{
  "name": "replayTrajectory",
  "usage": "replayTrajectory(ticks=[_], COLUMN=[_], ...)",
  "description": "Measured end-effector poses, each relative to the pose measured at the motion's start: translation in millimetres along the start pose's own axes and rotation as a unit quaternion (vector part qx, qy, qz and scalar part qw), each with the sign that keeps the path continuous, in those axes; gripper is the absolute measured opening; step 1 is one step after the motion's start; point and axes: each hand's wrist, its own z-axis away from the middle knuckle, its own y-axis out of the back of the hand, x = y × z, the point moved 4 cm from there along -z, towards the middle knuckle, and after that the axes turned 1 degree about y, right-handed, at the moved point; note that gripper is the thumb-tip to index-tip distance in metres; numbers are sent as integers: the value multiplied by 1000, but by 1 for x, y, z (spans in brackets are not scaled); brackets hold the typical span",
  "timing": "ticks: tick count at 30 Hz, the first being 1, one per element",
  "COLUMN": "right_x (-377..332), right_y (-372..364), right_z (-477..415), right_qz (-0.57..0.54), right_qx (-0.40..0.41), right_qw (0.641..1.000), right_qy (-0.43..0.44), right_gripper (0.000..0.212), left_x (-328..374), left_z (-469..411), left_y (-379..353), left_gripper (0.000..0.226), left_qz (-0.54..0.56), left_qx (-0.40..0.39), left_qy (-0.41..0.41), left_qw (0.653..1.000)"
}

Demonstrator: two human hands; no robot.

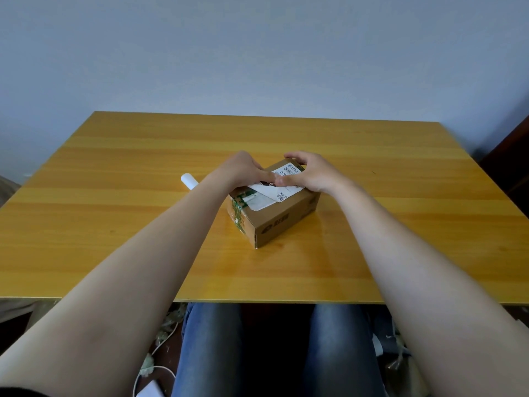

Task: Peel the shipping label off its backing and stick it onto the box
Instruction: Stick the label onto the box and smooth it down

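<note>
A small brown cardboard box [282, 222] with green-printed tape stands in the middle of the wooden table. A white shipping label [289, 171] with barcodes and a QR code lies on the box's top, slanted across it. My left hand [243, 169] rests on the label's left part, fingers pressing down. My right hand [313, 171] covers the label's right side, thumb on the label and fingers curled over the box's far edge. The label's near corner shows between my hands.
A white paper roll [189, 180] lies on the yellow wooden table [114, 213] just left of the box, partly behind my left forearm. The table backs onto a pale wall. Cables and clutter lie on the floor below the near edge.
</note>
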Motion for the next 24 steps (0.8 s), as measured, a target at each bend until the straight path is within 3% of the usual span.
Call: replayTrajectory(ticks=[8, 13, 19, 24], right_x=[4, 4, 1, 0], right_y=[1, 0, 0, 6], right_z=[-9, -9, -9, -8], right_qz=[-13, -20, -28, -12], right_qx=[21, 47, 73, 80], right_qw=[1000, 999, 997, 995], right_qy=[-7, -5, -22, -63], right_gripper=[70, 59, 50, 50], left_x=[-1, -1, 6, 7], left_z=[-9, -12, -9, -4], left_y=[3, 0, -2, 2], left_gripper=[45, 60, 54, 57], left_qz=[-19, -23, -60, -15], left_qx=[11, 41, 76, 35], left_qy=[4, 14, 16, 11], left_qw=[1000, 999, 995, 999])
